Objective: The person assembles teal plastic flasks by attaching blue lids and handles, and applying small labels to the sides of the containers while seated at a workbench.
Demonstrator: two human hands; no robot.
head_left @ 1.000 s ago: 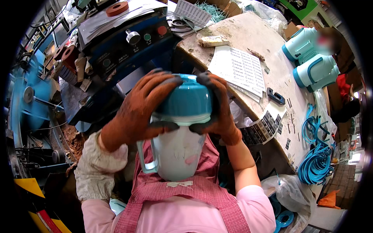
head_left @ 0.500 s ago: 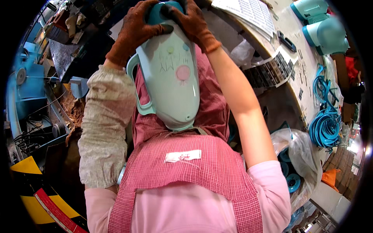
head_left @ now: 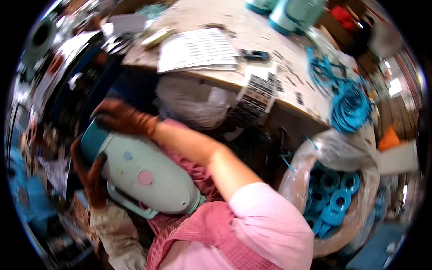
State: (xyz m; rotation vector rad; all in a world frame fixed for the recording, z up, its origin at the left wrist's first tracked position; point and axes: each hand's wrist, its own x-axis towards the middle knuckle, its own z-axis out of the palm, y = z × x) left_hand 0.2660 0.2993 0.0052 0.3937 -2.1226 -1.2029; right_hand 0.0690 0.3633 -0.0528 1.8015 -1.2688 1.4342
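A pale mint jug (head_left: 146, 175) with a side handle lies tilted across my lap, its darker teal end (head_left: 94, 141) pointing to the far left. Round and flower-like prints mark its side. My left hand (head_left: 92, 177), in a brown-orange work glove, grips the jug just by the teal end, thumb over the wall. From the other side my right hand (head_left: 123, 117), gloved alike and a little blurred, curls its fingers over the rim of that end. Its fingertips are partly hidden.
Beyond my right arm stands a worktable (head_left: 193, 18) with printed sheets (head_left: 198, 49), a black cutter-like tool (head_left: 255, 55), coiled blue straps (head_left: 351, 105) and more mint jugs (head_left: 292, 15). An open plastic bag (head_left: 355, 225) of blue rings sits at right. Clutter and machinery crowd the left.
The view has turned to the right, bringing the table and the bag of rings further in. Both hands are still on the jug's teal end, and the jug now appears lower left, slanted.
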